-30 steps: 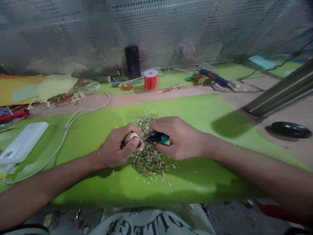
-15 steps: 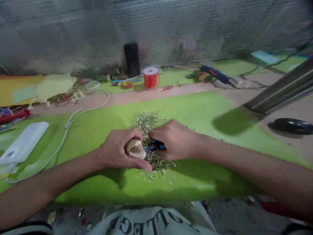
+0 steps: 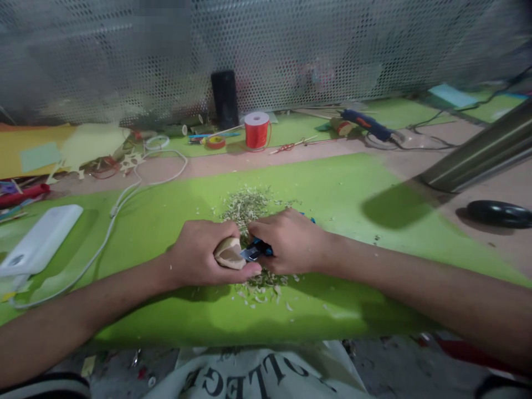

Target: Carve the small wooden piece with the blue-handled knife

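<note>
My left hand [image 3: 199,255] is closed round a small pale wooden piece [image 3: 229,254], its hollowed face turned toward me. My right hand [image 3: 286,241] grips a blue-handled knife [image 3: 256,251]; its short blade touches the wooden piece's right edge. Both hands hover just above a heap of light wood shavings [image 3: 249,210] on a bright green mat [image 3: 341,188]. Most of the knife's handle is hidden inside my right fist.
A white power bank [image 3: 39,241] with a white cable [image 3: 124,194] lies at left. A red thread spool [image 3: 256,130], black phone [image 3: 225,100], glue gun [image 3: 368,124], and yellow paper [image 3: 62,147] line the back by a perforated metal screen. A black mouse [image 3: 499,213] and metal bar [image 3: 477,152] lie right.
The wooden piece turned in my left hand, so its hollowed side now faces me. My right hand drew closer and lower, bringing the blade against the piece's edge.
</note>
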{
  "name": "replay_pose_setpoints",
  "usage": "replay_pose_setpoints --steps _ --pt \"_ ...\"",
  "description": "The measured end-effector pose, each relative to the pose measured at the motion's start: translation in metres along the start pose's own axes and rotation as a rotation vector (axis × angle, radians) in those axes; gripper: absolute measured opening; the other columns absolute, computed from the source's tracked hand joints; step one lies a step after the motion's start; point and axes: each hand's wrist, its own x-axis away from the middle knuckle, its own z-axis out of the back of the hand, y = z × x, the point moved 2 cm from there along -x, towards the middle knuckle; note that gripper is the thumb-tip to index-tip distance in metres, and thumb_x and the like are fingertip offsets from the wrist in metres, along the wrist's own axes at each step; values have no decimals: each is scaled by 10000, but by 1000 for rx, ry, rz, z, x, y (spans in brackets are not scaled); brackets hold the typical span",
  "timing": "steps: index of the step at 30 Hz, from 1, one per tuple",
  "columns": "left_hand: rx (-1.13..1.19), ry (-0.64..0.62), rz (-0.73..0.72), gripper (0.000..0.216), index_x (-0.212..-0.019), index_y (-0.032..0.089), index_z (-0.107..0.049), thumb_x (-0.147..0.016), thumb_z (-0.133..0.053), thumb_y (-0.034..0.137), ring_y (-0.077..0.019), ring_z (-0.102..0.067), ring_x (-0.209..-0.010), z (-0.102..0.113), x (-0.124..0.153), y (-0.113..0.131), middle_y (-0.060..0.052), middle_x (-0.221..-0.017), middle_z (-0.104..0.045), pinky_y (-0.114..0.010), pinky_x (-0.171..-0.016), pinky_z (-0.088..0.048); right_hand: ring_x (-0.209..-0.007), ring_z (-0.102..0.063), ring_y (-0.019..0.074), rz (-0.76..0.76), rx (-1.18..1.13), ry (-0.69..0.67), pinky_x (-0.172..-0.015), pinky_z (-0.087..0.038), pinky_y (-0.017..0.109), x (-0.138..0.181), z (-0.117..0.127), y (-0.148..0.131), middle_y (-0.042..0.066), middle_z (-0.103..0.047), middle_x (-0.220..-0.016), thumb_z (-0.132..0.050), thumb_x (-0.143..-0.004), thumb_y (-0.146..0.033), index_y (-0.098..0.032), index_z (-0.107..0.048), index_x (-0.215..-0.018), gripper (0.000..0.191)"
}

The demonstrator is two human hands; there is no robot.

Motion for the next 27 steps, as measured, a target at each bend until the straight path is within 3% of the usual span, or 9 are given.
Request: replay_pose_setpoints --steps 13,21,27 --pt "-75 -34 43 420 -609 189 -492 -696 -613 582 -74 -377 -432 -1 -2 5 60 -465 -461 -206 -473 -266 -644 -605 200 -65 25 -58 -514 -159 296 -2 0 -7 74 -716 -810 -544 -718 -317 -155 -636 -910 268" --pt "-57 -126 67 384 -590 196 -456 -661 -623 535 -77 -364 -427 2 -3 12 60 -459 -451 -205 -453 -249 -649 -618 207 -109 33 -86 -514 -159 304 1 0 -14 72 -725 -808 -580 -706 -324 -162 -661 -925 284" --pt "28 -249 165 366 -570 194 -424 -636 -632 487 -70 -347 -414 5 -5 15 69 -457 -433 -208 -443 -247 -651 -630 218 -114 41 -94 -510 -166 302 0 3 -17 80 -731 -791 -589 -696 -325 -160 -679 -944 311"
